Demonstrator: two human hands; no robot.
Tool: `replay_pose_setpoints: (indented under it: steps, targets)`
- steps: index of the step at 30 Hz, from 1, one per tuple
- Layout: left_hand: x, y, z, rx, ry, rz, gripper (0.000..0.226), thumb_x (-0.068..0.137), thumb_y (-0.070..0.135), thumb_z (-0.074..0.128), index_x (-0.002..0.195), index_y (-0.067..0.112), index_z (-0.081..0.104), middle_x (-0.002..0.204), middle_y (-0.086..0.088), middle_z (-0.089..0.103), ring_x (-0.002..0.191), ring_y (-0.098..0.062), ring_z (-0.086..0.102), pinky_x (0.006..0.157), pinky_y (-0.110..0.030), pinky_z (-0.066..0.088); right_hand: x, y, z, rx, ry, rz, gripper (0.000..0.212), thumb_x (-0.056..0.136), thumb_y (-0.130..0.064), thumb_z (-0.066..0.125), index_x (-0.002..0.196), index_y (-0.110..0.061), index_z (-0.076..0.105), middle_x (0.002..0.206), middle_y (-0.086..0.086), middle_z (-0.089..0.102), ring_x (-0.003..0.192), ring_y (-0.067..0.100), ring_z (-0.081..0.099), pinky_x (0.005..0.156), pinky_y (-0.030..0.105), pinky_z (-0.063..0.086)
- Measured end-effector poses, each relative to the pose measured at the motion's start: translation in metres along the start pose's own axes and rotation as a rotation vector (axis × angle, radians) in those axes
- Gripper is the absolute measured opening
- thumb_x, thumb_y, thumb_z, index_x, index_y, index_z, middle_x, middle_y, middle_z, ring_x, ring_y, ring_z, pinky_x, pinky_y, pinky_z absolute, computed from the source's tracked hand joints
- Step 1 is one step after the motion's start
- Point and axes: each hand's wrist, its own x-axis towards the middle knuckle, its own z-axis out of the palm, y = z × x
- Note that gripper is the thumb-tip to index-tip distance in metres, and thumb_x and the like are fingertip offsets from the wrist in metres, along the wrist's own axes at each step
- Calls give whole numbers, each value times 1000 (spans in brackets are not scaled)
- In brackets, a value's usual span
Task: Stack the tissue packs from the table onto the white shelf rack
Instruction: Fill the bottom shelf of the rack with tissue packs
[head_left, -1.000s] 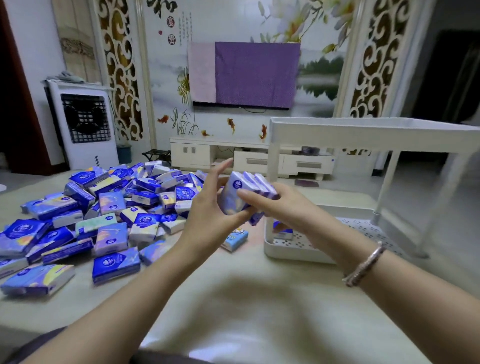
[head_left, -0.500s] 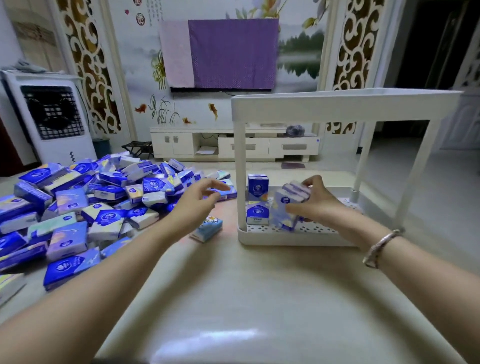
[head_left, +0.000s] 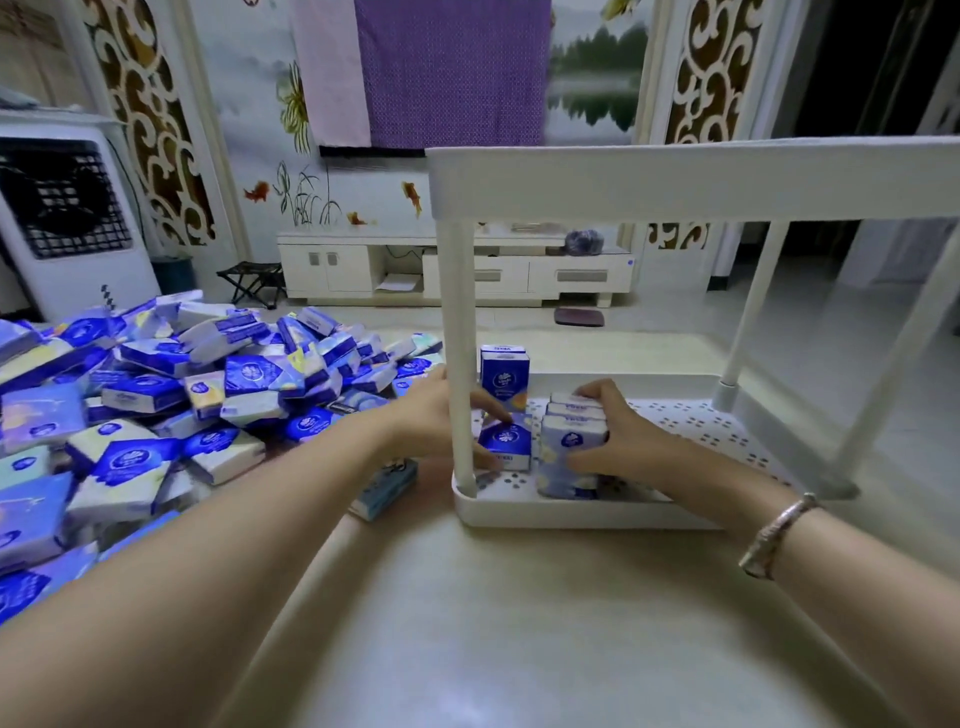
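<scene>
The white shelf rack (head_left: 582, 512) stands on the table ahead of me, its top tier (head_left: 691, 179) above my hands. My right hand (head_left: 618, 434) grips a bundle of pale blue tissue packs (head_left: 569, 444) standing upright on the rack's perforated bottom tray. My left hand (head_left: 431, 415) reaches round the near left post (head_left: 460, 353) and holds a dark blue tissue pack (head_left: 505, 440) on the tray, thumb below it and fingers above. Two more blue packs (head_left: 504, 375) stand upright behind. A large heap of tissue packs (head_left: 156, 410) covers the table's left side.
A single light blue pack (head_left: 387, 491) lies on the table just left of the rack, under my left wrist. A white air cooler (head_left: 67, 228) stands at far left, a white TV cabinet (head_left: 457, 270) across the floor. Bare table (head_left: 519, 623) stretches in front of me.
My right hand carried the bundle of packs from mid-air down onto the rack's bottom tray. My left hand let go of it, swung left, then came to the dark blue pack.
</scene>
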Motion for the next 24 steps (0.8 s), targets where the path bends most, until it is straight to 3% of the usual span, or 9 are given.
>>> replay_pose_setpoints:
  steps: [4,6,9,12,15,18,21,24]
  targets:
    - [14,3,-6,89,-2,-1,48,71,58,73,115,38,66,90,27,50,94,-7,47,74,-15,37,4,0,-3,22,-13,24,58,80,4,66,120,-21,33,92,0,53,75,9,53,54,13,44]
    - [20,1,-9,-43,11,-38,48,76,67,60,107,33,70,89,19,62,90,-8,57,72,-17,40,7,0,-2,47,-16,21,58,76,2,65,119,-22,35,91,1,53,75,12,52,59,19,42]
    - [26,3,-5,-155,92,-145,43,88,61,48,87,22,67,79,-1,59,70,-11,50,65,-21,37,16,-5,4,106,8,23,55,74,3,63,115,-25,38,91,2,54,75,12,52,58,21,40]
    - [36,5,4,-289,253,-204,41,93,49,51,86,12,66,84,-9,67,73,-12,54,71,-23,42,29,-12,15,182,40,32,62,59,-6,63,113,-24,37,91,2,54,74,11,52,54,19,38]
    - [39,11,12,-449,451,-256,33,90,38,61,79,7,62,67,0,63,62,-7,54,68,-26,43,44,-15,25,215,107,58,57,76,6,63,117,-18,31,107,11,51,81,16,52,57,22,38]
    - [35,19,13,-532,582,-274,34,87,30,68,65,12,48,52,4,57,55,-4,53,64,-24,44,56,-16,34,284,200,97,66,79,12,58,130,-12,24,125,17,43,99,23,50,65,24,42]
    - [29,22,11,-507,575,-264,38,91,29,63,65,1,61,61,-7,65,68,-20,63,73,-38,50,64,-17,42,381,188,129,77,82,16,52,140,-13,10,131,19,44,113,27,49,72,26,44]
    - [26,20,13,-592,529,-322,34,96,23,51,65,14,62,62,0,63,65,-16,57,69,-33,45,74,-20,47,399,220,189,82,83,14,52,145,-10,4,113,13,47,112,27,48,81,32,41]
